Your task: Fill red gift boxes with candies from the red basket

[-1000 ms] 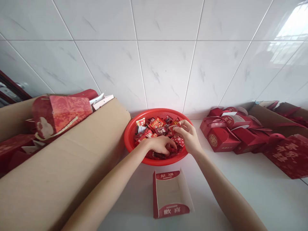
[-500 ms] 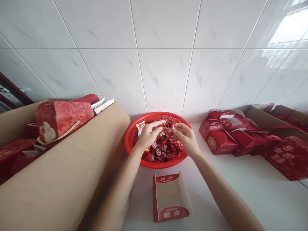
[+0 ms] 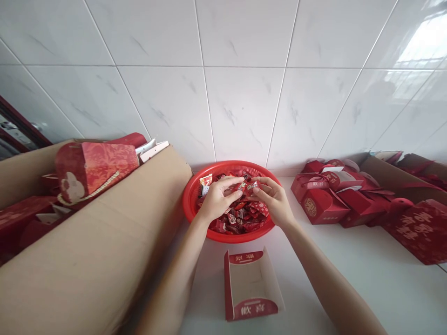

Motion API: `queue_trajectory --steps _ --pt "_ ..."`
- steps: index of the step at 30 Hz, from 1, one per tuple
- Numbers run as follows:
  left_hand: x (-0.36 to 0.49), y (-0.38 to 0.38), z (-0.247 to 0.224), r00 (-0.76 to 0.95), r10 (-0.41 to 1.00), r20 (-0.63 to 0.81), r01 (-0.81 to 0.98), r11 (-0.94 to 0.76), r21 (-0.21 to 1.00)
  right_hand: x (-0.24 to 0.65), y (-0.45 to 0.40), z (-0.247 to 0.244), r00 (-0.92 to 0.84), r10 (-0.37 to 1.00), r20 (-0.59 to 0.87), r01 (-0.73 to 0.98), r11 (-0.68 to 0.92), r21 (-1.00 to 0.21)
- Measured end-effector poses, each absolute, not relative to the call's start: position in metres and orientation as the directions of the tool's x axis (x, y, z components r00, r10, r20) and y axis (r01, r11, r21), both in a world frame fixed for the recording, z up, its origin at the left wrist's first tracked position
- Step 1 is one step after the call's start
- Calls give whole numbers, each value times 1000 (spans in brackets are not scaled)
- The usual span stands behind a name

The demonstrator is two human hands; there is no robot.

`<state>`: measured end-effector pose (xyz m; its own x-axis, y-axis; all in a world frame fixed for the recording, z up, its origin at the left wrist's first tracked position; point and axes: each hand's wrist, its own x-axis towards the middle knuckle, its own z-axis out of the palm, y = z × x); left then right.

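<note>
A red plastic basket [image 3: 230, 238] full of wrapped candies [image 3: 240, 221] stands against the wall. Over it, my left hand [image 3: 220, 197] pinches a red wrapped candy [image 3: 241, 186] between thumb and fingers. Close beside it, my right hand [image 3: 274, 199] is closed on another red candy [image 3: 253, 186]. Both hands nearly meet above the pile. In front of the basket lies an open red and white box [image 3: 249, 281], with nothing inside it.
On the left is a large cardboard carton [image 3: 87, 237] holding red gift bags [image 3: 108, 163]. Several closed red boxes [image 3: 324, 207] are heaped at the right, beside another carton [image 3: 379, 172]. A tiled wall [image 3: 244, 111] rises behind.
My left hand's fingers have closed on a candy. The right hand still holds its candy, and the two hands remain over the basket. The view has shifted slightly.
</note>
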<state>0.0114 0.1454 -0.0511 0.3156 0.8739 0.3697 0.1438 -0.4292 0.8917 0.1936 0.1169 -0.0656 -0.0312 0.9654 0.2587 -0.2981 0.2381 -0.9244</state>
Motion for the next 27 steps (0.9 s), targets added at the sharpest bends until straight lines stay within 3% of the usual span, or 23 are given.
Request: queue_trajectory --steps 6,14,22,25,27 --pt "12 144 -51 319 881 349 147 -410 900 194 116 -65 -42 964 264 -285 242 -928" --pt "10 145 -53 335 880 338 291 -437 851 193 116 -65 -48 966 253 -309 226 -924" --pt "14 139 -45 290 908 302 234 -374 898 192 114 -62 -71 978 194 -287 166 -943" --pt "6 143 -45 311 901 301 346 -402 847 192 114 -63 -27 977 209 -279 194 -940" --pt "-4 147 -44 344 910 233 524 -392 756 192 115 -64 1 976 220 -274 211 -938"
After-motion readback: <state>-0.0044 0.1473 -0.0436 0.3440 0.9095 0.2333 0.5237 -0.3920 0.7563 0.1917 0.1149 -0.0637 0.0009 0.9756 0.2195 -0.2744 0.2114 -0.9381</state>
